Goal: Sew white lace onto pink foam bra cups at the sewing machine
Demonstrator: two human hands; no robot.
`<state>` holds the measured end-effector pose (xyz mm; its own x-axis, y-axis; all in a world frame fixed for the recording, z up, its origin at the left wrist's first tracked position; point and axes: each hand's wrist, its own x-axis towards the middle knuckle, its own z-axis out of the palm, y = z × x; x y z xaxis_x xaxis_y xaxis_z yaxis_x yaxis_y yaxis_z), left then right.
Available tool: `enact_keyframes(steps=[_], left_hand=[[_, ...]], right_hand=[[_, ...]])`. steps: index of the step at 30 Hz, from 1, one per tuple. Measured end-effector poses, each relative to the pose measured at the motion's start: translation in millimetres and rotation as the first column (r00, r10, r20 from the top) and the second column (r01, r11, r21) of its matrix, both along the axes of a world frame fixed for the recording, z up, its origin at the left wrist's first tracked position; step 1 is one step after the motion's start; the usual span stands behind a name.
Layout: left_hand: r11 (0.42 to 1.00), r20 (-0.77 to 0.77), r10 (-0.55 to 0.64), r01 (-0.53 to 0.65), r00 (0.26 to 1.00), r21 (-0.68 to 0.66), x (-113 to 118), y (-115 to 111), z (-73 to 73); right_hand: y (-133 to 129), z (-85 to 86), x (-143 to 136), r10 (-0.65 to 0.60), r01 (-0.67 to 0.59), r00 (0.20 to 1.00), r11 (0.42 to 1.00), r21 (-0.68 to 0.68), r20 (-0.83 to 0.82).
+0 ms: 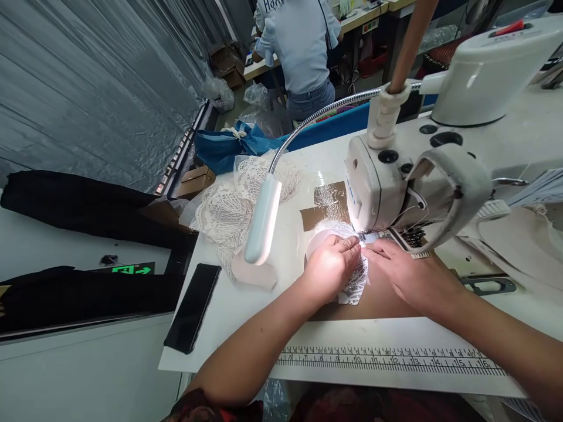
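Under the head of a white sewing machine [367, 181] lies a white lace piece [355, 288] with a smooth pale cup-shaped part. My left hand [332, 264] presses on it, fingers held together, fingertips right beside the presser foot. From the other side my right hand [400, 271] pinches the edge of the same piece with thumb and forefinger, close to the needle. The needle itself is mostly hidden by fingers and machine. Brown sheet material [382, 293] covers the table beneath both hands.
A lamp [264, 220] on a bendable neck reaches over the table. Left of it lie cream lace [226, 205] and a black phone [192, 308]. A ruler strip [387, 360] runs along the front edge. Pale cut pieces [523, 246] lie at right. Another person [303, 53] sits beyond.
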<state>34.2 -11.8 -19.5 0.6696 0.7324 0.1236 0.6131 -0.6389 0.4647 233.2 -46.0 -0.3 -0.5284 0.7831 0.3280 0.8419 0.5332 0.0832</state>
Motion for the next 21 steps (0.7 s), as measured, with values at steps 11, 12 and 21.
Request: enact_keyframes(steps=[11, 12, 21], left_hand=[[0.981, -0.007, -0.037, 0.037, 0.999, 0.189, -2, 12, 7.2], [0.98, -0.013, -0.053, 0.054, 0.999, 0.193, -3, 13, 7.7], [0.976, -0.03, -0.015, 0.021, 0.999, 0.216, -4, 19, 8.0]], right_hand=[[0, -2.7, -5, -0.018, 0.018, 1.0, 0.996, 0.091, -0.002], [0, -2.4, -5, -0.008, 0.009, 1.0, 0.996, 0.083, -0.008], [0, -9.9, -2, -0.023, 0.022, 1.0, 0.995, -0.095, -0.014]])
